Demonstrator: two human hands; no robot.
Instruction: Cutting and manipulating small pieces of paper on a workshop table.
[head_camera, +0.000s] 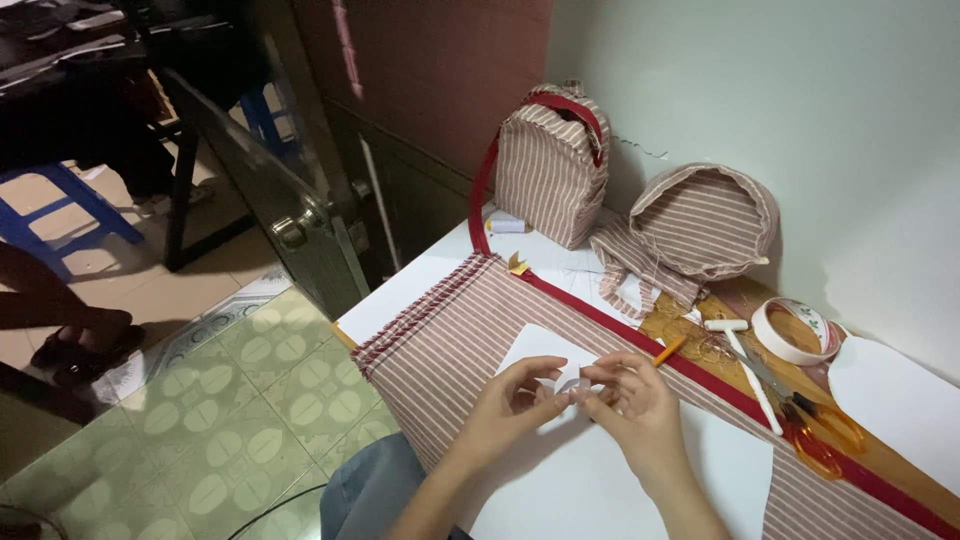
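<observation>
Head view, looking down at a white table (420, 285) against a pale wall: both hands meet over a white paper pattern (535, 350) that lies on striped fabric (440, 350). The left hand (510, 405) and the right hand (630, 400) are close together, fingertips pinching a small white piece (572, 380) between them, just above the pattern. Whether that piece is part of the pattern, I cannot tell. An orange pencil (668, 350) pokes out just beyond the right hand, tip toward the red trim (640, 340) that runs diagonally across the fabric. Further right, orange-handled scissors (815, 435) lie on the brown surface, a white tool (745, 365) beside them, and a roll of tape (795, 330) near the wall. Behind, a finished striped bag (550, 165) stands upright with a red strap, and 1 half-made striped shell (705, 220) leans next to it. A thread spool (507, 226) sits by the bag. Off to the left, green patterned floor tiles (230, 420), a glass door (270, 190) and a blue stool (60, 205).
</observation>
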